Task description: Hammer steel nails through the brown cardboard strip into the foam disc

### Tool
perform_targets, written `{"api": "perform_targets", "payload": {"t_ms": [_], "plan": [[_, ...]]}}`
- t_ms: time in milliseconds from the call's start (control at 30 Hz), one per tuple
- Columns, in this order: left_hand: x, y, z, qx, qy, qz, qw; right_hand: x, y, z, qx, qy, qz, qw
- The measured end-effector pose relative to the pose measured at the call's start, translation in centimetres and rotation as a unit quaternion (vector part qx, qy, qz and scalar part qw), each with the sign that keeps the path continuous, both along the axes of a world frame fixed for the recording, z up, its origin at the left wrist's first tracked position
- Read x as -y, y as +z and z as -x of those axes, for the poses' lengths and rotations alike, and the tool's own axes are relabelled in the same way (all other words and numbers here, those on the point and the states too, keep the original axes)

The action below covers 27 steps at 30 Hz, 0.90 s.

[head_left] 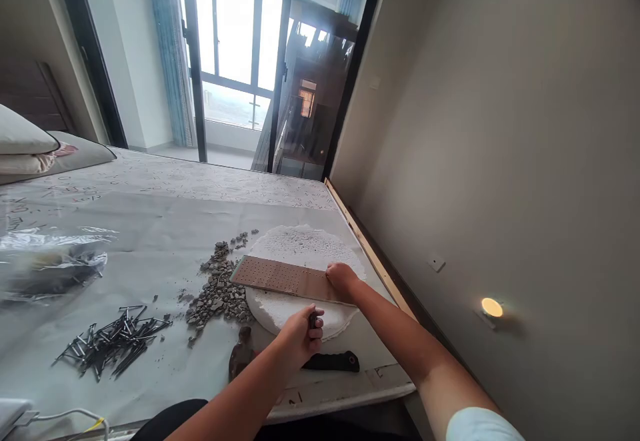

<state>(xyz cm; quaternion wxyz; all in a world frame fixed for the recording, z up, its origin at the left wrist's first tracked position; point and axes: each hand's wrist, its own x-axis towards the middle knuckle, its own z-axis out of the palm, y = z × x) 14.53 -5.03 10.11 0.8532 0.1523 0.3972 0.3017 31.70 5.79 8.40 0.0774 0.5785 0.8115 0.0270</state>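
Note:
My right hand (343,281) is closed on the right end of a flat brown board (275,276) dotted with rows of small holes. The board lies across a round white foam-like slab (300,241). In front of the board, my left hand (298,332) is closed around a small dark piece (313,320), too small to name for sure. Under my left forearm lies a hammer (333,361), its head to the left and black handle to the right. Grey stone chips (220,294) are heaped left of the slab. Farther left is a pile of dark nails (113,342).
A clear plastic bag (55,264) with dark contents lies at the left. A white plug with a cable (65,416) sits at the near left edge. A wooden rail (370,248) and the wall bound the right side. Pillows (30,141) lie at the far left.

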Motion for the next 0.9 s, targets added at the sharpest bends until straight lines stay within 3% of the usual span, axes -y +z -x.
{"api": "perform_targets", "payload": {"t_ms": [433, 900], "plan": [[-0.1, -0.2, -0.1, -0.01, -0.001, 0.009, 1.0, -0.2, -0.1, -0.2, 0.096, 0.086, 0.007, 0.992], [-0.4, -0.2, -0.2, -0.015, 0.002, 0.0, 1.0, -1.6, 0.0, 0.4, 0.087, 0.067, 0.011, 0.994]]}}
